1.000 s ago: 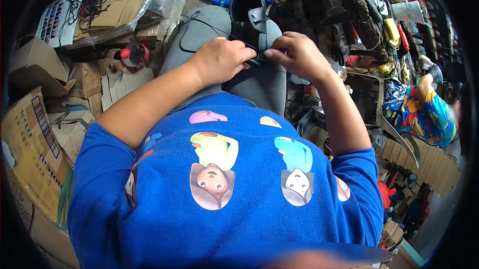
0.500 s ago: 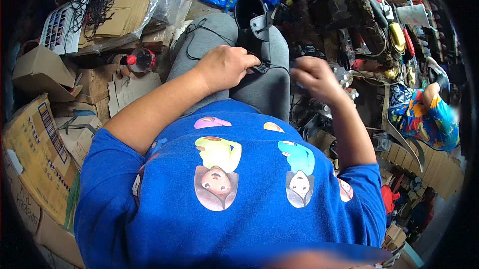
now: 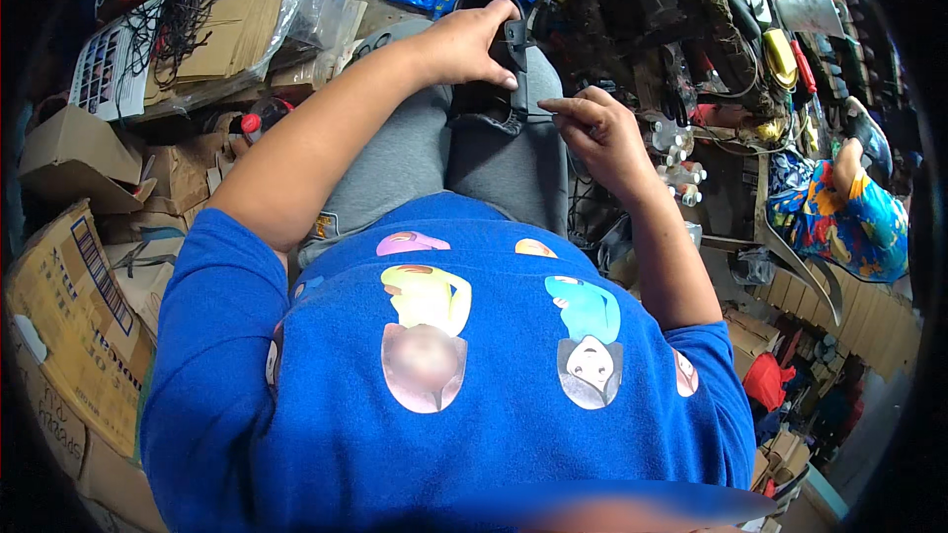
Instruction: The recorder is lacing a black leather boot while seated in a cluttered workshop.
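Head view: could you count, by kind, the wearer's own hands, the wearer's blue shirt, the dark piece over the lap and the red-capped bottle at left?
Hands: 2 (left hand, right hand)
Blue shirt: 1
Dark piece: 1
Red-capped bottle: 1
Total: 5

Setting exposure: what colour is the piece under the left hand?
Mostly black piece; best in the head view.

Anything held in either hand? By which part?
Left hand: dark shoe, gripped by its upper near the opening. Right hand: a thin dark strand reaches its fingertips; can't tell if pinched.
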Motion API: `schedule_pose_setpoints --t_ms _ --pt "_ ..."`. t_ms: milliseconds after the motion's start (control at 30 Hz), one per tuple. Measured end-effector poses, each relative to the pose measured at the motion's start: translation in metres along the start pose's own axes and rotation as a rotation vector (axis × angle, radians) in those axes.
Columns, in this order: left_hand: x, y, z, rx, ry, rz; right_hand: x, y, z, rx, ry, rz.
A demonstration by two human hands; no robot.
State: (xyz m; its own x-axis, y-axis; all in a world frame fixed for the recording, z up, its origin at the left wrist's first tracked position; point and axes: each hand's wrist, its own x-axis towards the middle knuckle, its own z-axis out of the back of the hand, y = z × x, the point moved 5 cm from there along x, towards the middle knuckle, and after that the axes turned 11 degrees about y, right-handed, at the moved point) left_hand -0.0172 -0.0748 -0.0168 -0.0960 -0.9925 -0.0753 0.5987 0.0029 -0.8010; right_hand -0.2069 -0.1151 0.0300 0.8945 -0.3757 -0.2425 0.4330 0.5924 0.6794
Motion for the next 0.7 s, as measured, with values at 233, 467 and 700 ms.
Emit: schedule_pose_setpoints --t_ms 233,467,700 --pt "0.010 0.010 -0.013 -0.237 0.183 0.039 0.000 0.000 0.000 -0.022 0.032 -0.023" --pt "0.009 -0.004 -0.012 -0.286 0.366 -0.061 0.002 0.009 0.000 -0.135 0.017 -0.004" --pt "0.016 -0.005 -0.014 -0.192 0.396 -0.107 0.004 0.013 -0.005 -0.207 -0.064 0.083"
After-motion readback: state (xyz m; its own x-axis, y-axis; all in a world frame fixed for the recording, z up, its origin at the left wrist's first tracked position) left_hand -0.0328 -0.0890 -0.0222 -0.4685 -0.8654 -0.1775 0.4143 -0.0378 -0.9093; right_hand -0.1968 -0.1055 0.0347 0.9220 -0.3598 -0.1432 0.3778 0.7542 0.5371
